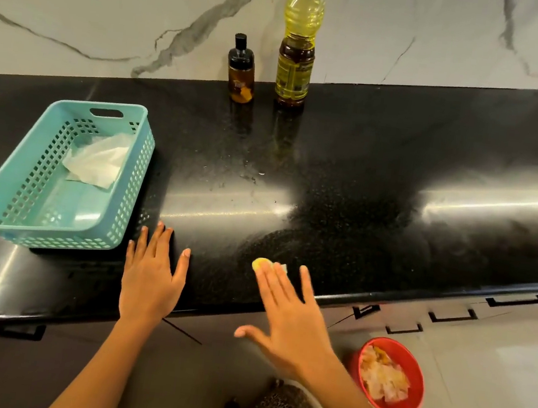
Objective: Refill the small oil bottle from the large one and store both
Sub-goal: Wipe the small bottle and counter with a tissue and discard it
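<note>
- My left hand point(152, 277) lies flat on the black counter point(380, 189) at 7 o'clock, fingers straight and spread, holding nothing, just beside the near corner of a teal basket point(70, 112).
- My right hand point(291, 320) reaches over the counter's front edge at 6 o'clock, fingers straight and apart. The fingertips press on a small yellow-and-white wad point(262, 263), possibly an oil-stained tissue; motion blur hides the detail.
- The small oil bottle point(241, 70), amber with a black cap, stands upright at 12 o'clock against the marble wall point(116, 2). It is well apart from both hands.
- The large oil bottle point(297, 49), red-capped and holding yellow oil, stands upright just to the right of the small one, close but not touching.
- The basket sits at 9 o'clock with a crumpled white tissue point(98, 164) inside.
- Droplets point(251, 175) dot the counter between bottles and hands.
- A red bowl point(410, 364) of crumpled, stained paper point(382, 377) rests on the floor at 4 o'clock.
</note>
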Available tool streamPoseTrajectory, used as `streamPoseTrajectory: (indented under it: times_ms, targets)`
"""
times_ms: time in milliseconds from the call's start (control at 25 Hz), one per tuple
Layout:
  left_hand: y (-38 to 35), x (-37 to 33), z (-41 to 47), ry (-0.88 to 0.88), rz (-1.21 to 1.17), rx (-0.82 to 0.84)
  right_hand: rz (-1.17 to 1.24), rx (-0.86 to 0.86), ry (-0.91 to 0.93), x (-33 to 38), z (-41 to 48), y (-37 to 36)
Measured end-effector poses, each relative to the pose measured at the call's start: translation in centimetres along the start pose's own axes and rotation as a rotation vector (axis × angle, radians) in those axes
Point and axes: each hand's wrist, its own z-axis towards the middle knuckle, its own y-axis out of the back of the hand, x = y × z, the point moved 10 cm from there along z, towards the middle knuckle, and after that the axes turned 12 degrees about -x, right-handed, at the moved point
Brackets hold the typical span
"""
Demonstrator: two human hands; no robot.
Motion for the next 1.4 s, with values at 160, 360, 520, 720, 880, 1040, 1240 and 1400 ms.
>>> streamPoseTrajectory:
  times_ms: [160,360,520,720,880,1040,1240,1400]
  targets:
    - [-0.2,0.0,0.0,0.008,0.036,0.002,-0.161,-0.044,-0.298,-14.4,0.9,2.3]
    - [-0.1,-0.1,0.0,0.026,0.059,0.001,-0.107,0.044,-0.383,-16.1,8.8,0.7]
    - [-0.1,0.0,0.1,0.023,0.071,-0.014,0.071,0.108,0.044,-3.1,7.1,-1.0]
    - [-0.1,0.1,0.1,0.021,0.060,-0.024,-0.008,0.002,0.118,-7.2,2.7,1.0]
    - [0.0,0.1,0.2,0.033,0.056,-0.035,-0.144,0.061,-0.236,-19.7,7.3,1.1]
    - [0.0,0.2,0.2,0.038,0.046,-0.026,-0.070,0.055,-0.245,-15.8,12.9,-0.1]
    - [0.0,0.2,0.3,0.042,0.032,-0.027,0.098,0.075,0.177,-4.3,6.9,-0.5]
    - [0.1,0.2,0.3,0.049,0.024,-0.035,-0.052,-0.032,0.055,-12.9,6.9,1.1]
